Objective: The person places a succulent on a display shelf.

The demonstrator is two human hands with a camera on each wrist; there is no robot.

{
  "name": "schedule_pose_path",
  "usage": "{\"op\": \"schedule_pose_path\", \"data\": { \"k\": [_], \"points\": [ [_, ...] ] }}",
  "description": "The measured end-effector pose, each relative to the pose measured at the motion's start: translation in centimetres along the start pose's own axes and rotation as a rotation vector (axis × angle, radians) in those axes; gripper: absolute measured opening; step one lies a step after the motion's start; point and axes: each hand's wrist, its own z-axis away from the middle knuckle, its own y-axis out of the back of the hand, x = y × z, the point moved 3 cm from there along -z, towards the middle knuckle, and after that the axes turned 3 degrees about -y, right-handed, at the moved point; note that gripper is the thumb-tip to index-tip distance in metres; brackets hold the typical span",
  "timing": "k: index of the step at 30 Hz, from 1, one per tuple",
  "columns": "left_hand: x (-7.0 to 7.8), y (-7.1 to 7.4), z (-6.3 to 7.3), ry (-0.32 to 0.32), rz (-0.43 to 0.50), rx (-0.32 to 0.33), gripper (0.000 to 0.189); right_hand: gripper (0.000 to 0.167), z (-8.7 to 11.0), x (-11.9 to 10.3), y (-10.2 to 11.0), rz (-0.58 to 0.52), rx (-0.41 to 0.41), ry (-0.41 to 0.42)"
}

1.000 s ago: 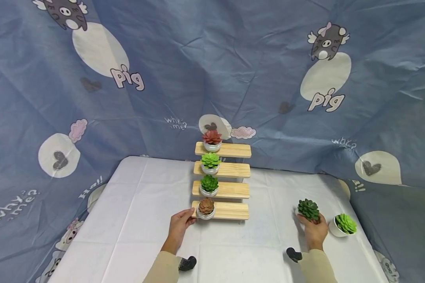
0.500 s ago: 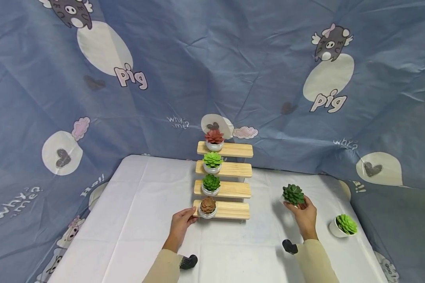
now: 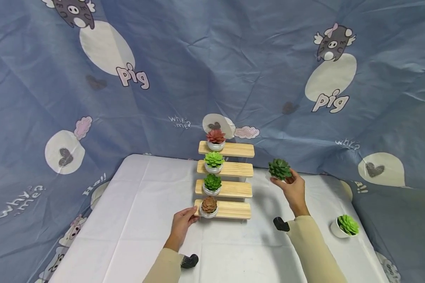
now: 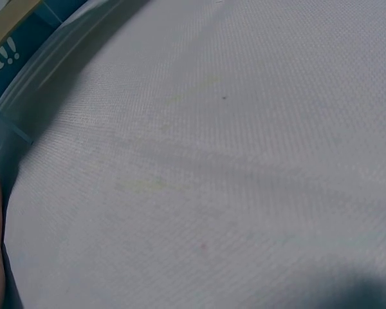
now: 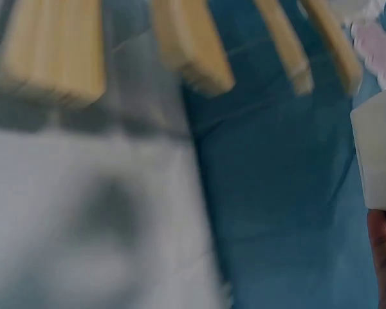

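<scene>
A tiered wooden stand (image 3: 233,210) has several stepped boards, with a potted succulent at the left part of each. From top to bottom the plants are a red one (image 3: 216,137), a light green one (image 3: 214,158), a mid-green one (image 3: 212,182) and a brown one (image 3: 209,205). My left hand (image 3: 182,225) pinches the left end of the lowest board. Raised right of the stand, my right hand (image 3: 293,191) grips a dark green potted succulent (image 3: 279,169). Its white pot (image 5: 378,151) shows at the right edge of the right wrist view, fingers underneath.
A light green succulent in a white pot (image 3: 344,226) stands on the white tablecloth (image 3: 145,220) near the right edge. Behind and beside the table hangs a blue cloth (image 3: 170,70) with pig prints. Black wrist devices (image 3: 189,261) sit at both sleeves.
My right hand has lifted the dark green potted succulent and carried it left and away from me, towards the stand's upper boards. My left hand keeps its place on the lowest board.
</scene>
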Motion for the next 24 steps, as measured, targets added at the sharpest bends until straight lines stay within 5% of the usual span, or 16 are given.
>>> {"op": "schedule_pose_path", "data": {
  "k": [5, 9, 13, 24],
  "points": [
    [0.0, -0.1, 0.0, 0.002, 0.009, 0.005, 0.03, 0.073, -2.1, -1.1, -1.7, -0.02, -0.073, 0.097],
    [0.1, -0.2, 0.1, 0.003, 0.007, 0.002, 0.031, 0.077, -1.9, -5.7, -3.3, 0.098, -0.131, 0.021],
    [0.3, 0.1, 0.1, -0.005, 0.004, 0.005, 0.033, 0.078, -2.9, -7.8, -4.8, 0.094, -0.201, -0.022],
    [0.3, 0.0, 0.5, -0.001, -0.011, -0.008, 0.035, 0.068, -5.3, -9.1, -8.3, 0.022, -0.297, -0.019]
  ]
}}
